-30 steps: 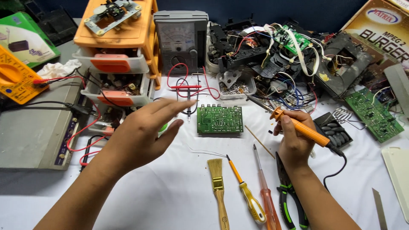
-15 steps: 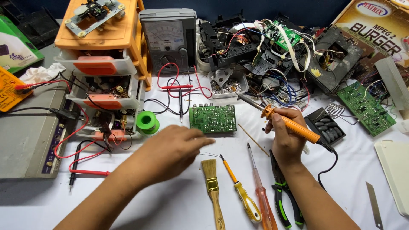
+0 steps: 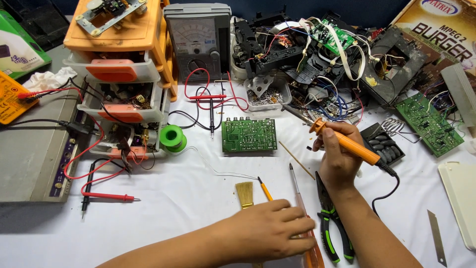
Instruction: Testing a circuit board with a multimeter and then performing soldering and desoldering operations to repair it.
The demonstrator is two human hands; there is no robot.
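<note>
My right hand (image 3: pixel 337 156) is closed around an orange soldering iron (image 3: pixel 349 145), whose tip points up and left, past the right side of a green circuit board (image 3: pixel 249 135). My left hand (image 3: pixel 270 231) lies palm down near the front edge, over the handles of a small brush (image 3: pixel 244 192), a yellow screwdriver (image 3: pixel 265 188) and a red screwdriver (image 3: pixel 294 179). Whether it grips any of them is hidden. Green-handled pliers (image 3: pixel 331 232) lie just right of it. From a green solder spool (image 3: pixel 172 137) a thin wire trails toward the brush.
An orange drawer unit (image 3: pixel 119 64) and an analog meter (image 3: pixel 198 39) stand at the back. A grey box (image 3: pixel 29 159), a yellow meter (image 3: pixel 10 99) and red probe leads (image 3: pixel 106 197) lie at left. Dismantled electronics (image 3: pixel 322 49), a second board (image 3: pixel 429 124) and a blade (image 3: pixel 436 231) are at right.
My left hand has drawn back from beside the circuit board toward me and to the right, onto the tool handles. The right hand still holds the iron in about the same place.
</note>
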